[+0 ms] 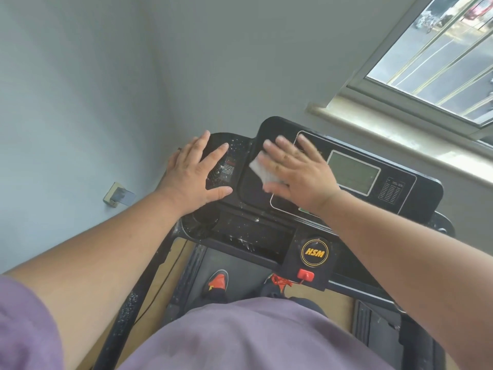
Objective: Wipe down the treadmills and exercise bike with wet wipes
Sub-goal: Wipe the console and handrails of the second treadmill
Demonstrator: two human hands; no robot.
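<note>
Standing on the treadmill that fills the centre and lower right of the frame, the person is partway into its console. The right hand, fingers straight and spread, presses a white wet wipe flat against the left part of the control panel, beside the grey display. The left hand rests flat, fingers spread and holding nothing, on the speckled left wing of the console at centre left. White specks cover that wing and the tray below, so by the look of it most of this machine is left, and any other treadmill and the bike are yet to come. None of those are in view. Most of the wipe is hidden under the palm; the belt is largely blocked by the purple shirt.
</note>
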